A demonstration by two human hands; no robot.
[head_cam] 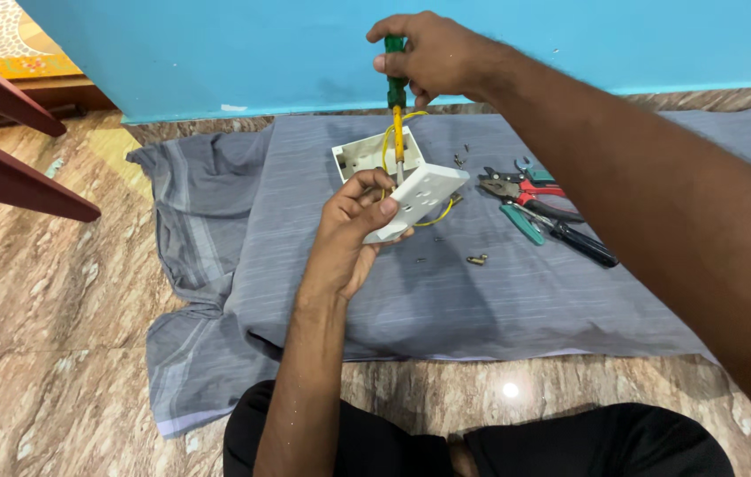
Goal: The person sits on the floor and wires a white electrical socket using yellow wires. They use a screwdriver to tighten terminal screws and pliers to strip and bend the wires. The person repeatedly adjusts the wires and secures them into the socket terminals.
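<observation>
Left hand [353, 231]: closed on the white socket faceplate [418, 198], thumb across its near edge, fingers curled behind; the plate is tilted, raised off the cloth.

Right hand [436, 55]: wrapped shut around the green handle of a screwdriver [397, 106], held upright directly above the left-hand grip; yellow shaft runs down to the faceplate (tip contact point too small to tell).

Yellow wire [387, 141]: loops beside the shaft and out from under the plate, just right of the left thumb.

White back box [362, 152]: open side up, just behind the held plate, on the grey cloth [481, 300].

Pliers [526, 189], red-handled, with a black-handled tool [583, 242] and a teal-handled one [524, 224]: to the right of the grip, on the cloth.

Brass screw [477, 260]: lying loose, near the plate, lower right.

Floor: marble [57, 353]; blue wall [216, 53] beyond.
</observation>
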